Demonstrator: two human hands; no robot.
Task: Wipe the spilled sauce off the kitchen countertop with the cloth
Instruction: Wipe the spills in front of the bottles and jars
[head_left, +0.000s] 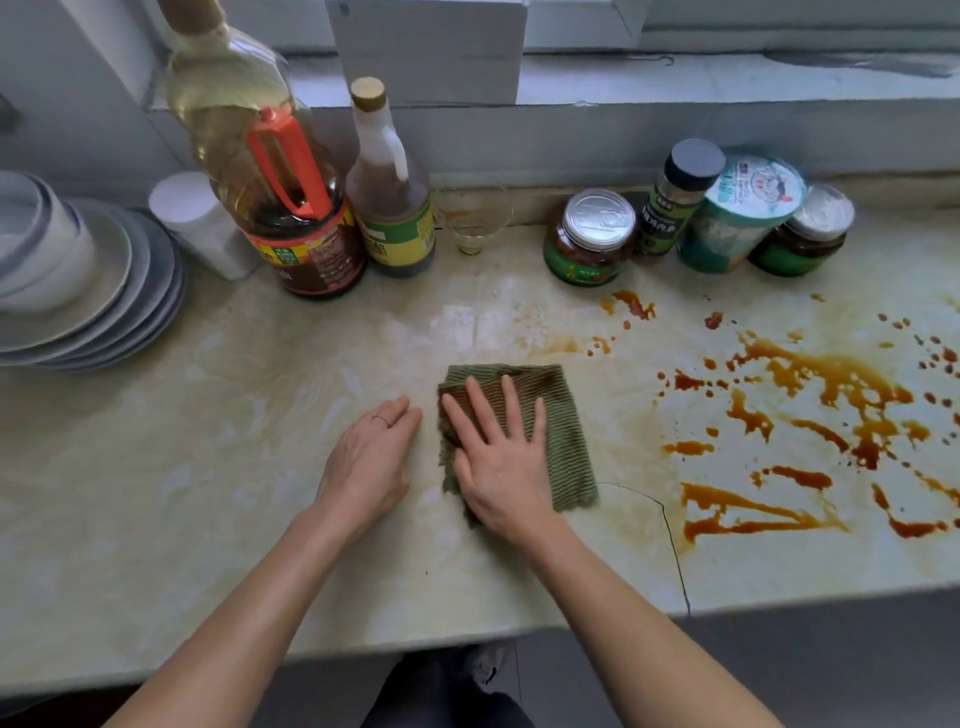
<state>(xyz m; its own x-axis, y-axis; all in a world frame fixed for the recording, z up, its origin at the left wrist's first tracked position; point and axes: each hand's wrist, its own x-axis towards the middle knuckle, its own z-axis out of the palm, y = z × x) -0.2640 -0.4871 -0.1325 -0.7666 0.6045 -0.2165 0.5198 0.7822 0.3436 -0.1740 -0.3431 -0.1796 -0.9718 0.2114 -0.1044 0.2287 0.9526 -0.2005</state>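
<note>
Cloth (545, 415) lies flat on the countertop (208, 467) under the right hand (501, 457), fingers spread; left hand (371, 462) rests just beside it, relaxed; sauce (810, 415) well right.

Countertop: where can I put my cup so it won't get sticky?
Best spot: the bare countertop between the stack of plates and the left hand. The front edge strip is free too. Right of the cloth is spilled sauce, and the back wall is crowded with bottles and jars.
</note>
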